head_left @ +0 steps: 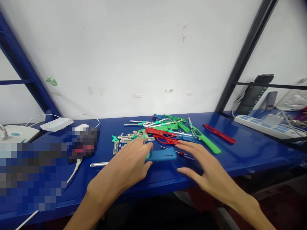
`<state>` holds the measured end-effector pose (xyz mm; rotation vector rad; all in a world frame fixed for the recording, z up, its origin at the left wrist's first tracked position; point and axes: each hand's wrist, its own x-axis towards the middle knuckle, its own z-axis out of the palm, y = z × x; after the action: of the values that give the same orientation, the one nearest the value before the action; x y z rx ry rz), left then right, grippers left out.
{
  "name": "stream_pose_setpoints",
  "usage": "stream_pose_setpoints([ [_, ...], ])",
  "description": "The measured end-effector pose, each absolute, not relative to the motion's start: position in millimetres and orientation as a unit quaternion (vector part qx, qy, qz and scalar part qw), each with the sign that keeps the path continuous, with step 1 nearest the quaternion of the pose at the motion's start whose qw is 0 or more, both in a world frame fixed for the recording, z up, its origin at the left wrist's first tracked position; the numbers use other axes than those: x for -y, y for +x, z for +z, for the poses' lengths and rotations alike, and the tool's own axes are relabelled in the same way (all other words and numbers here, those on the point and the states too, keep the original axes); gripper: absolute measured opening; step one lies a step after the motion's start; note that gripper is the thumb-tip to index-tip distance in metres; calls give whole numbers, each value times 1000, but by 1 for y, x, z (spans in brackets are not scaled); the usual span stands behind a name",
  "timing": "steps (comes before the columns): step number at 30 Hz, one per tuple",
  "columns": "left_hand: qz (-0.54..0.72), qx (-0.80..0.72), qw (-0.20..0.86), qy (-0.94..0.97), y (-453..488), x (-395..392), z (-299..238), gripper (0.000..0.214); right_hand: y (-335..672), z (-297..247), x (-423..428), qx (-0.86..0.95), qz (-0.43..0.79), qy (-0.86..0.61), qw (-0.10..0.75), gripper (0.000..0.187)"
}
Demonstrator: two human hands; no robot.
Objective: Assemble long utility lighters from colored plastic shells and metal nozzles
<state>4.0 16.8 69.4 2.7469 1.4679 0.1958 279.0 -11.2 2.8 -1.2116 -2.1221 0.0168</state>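
Blue handle (pixel 165 155), near the front edge of your desk (pixel 259 151) | left hand (pixel 131 158): yep, your thumb and fingers have it pinched | right hand (pixel 213 168): loose, fingers spread just off the handle's end | red casings (pixel 157 131) lie behind

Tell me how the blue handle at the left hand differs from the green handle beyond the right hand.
Colour: the blue handle is blue, the green handle bright green.
Hold: the left hand grips the blue handle; neither hand holds the green handle.
Pose: the blue handle runs nearly side to side; the green handle slants, its wide end rightward and nearer the person.
Shared: both are long and narrow.
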Motion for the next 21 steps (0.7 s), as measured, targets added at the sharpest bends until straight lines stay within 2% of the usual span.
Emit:
stream_pose_setpoints([
  [2, 96, -445, -12, 890, 5, -15, 66, 27, 266, 16, 11, 845, 11, -443, 299, 54],
  [5, 143, -394, -44, 907, 11, -13, 61, 25, 254, 28, 8, 878, 12, -405, 255, 44],
  [11, 255, -288, -193, 903, 29, -9, 69, 40, 260, 29, 20, 859, 22, -447, 250, 45],
  [13, 310, -250, -230, 888, 30, -6, 75, 37, 267, 28, 24, 830, 44, -477, 287, 48],
  [16, 374, -234, -218, 871, 25, -5, 83, 28, 280, 27, 25, 763, 122, -509, 379, 48],
  [21, 377, -247, -162, 878, 23, -15, 79, 21, 287, 22, 19, 573, 419, -507, 489, 59],
])
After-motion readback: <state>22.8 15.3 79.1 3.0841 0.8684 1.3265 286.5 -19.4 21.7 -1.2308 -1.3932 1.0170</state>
